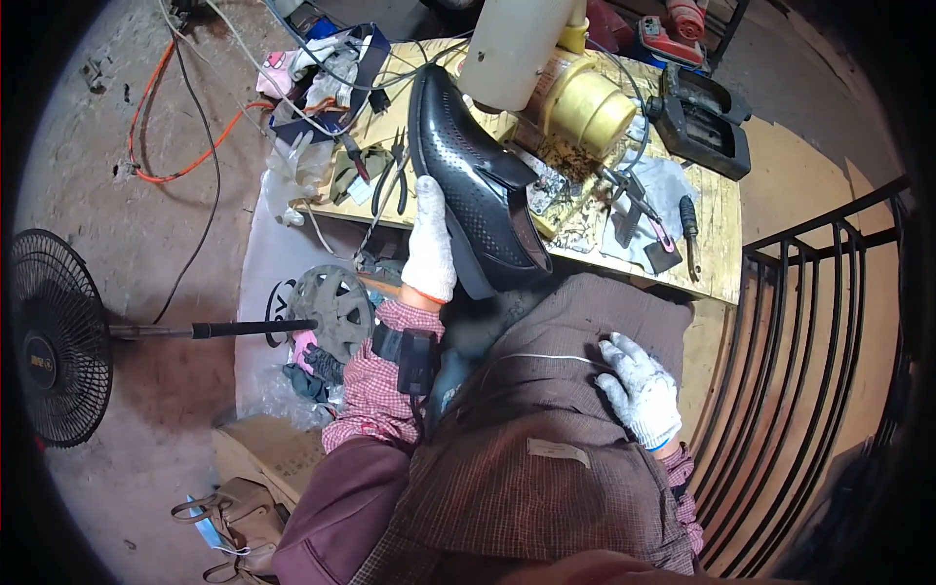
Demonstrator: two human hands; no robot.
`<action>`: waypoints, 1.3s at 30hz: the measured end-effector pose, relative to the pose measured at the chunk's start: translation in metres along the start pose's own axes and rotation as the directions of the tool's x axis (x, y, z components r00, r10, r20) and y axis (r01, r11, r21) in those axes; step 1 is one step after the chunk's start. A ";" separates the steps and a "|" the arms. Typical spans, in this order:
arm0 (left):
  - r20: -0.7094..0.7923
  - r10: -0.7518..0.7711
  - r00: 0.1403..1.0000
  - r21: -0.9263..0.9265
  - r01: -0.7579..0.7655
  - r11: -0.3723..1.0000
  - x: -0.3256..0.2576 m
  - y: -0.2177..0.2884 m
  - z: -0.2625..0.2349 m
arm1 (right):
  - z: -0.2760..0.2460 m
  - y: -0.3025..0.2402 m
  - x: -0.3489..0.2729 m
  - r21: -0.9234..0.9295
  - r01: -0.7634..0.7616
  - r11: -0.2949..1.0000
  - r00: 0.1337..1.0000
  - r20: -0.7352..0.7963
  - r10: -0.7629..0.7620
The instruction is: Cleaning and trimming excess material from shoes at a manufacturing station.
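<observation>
A black leather dress shoe (463, 175) with rows of small punched holes slants across the near edge of the workbench, toe pointing away and heel toward me. My left hand (429, 244), in a white knitted glove, grips it along the left side of the sole; the thumb shows, while the other fingers are mostly hidden. In a matching, smudged glove, my right hand (641, 392) lies on the brown checked apron (546, 429) over my lap, fingers apart. A thin white cord (551, 357) runs across the apron to its fingertips. Pliers (392, 180) lie left of the shoe.
Beyond the shoe stand a cream cylinder (515, 54) and a yellow round housing (590, 105). Black blocky parts (704, 127) and a dark-handled tool (690, 229) occupy the wooden bench (717, 268). A black rack (819, 302) is at right, a fan (54, 341) at left.
</observation>
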State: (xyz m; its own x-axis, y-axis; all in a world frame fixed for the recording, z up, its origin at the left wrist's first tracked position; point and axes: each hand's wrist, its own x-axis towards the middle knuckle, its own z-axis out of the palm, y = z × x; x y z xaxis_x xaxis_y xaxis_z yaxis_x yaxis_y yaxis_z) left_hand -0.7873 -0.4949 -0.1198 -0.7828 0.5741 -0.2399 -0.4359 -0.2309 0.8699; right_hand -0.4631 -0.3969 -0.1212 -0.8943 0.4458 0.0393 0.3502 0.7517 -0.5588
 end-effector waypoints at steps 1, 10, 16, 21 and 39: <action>0.044 0.017 0.999 -0.021 -0.016 1.000 0.000 0.002 -0.001 | 0.000 0.001 -0.002 0.000 -0.003 1.000 1.000 -0.004 0.003; 0.556 -0.192 0.809 -0.516 0.517 0.683 -0.033 -0.046 -0.006 | 0.001 0.008 -0.008 -0.026 -0.027 0.999 1.000 -0.007 0.027; 0.477 -0.028 0.879 -0.402 0.246 0.882 0.010 -0.061 -0.012 | -0.005 0.011 -0.012 -0.021 -0.054 0.998 0.997 -0.055 0.053; 0.498 -0.035 0.867 -0.468 0.302 0.831 0.052 -0.068 -0.027 | -0.004 0.018 -0.019 -0.002 -0.102 0.995 0.993 -0.064 0.102; 0.006 0.116 0.993 -0.178 -0.113 0.978 0.046 0.003 0.011 | -0.002 0.030 0.003 0.016 -0.116 0.993 0.993 0.028 0.116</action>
State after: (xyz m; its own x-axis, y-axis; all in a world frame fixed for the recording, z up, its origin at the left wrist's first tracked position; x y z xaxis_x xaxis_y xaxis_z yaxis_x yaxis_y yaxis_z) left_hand -0.8194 -0.4606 -0.1230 -0.8253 0.5485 -0.1347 -0.4166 -0.4302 0.8009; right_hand -0.4543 -0.3724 -0.1361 -0.8550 0.5162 -0.0490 0.4475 0.6868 -0.5727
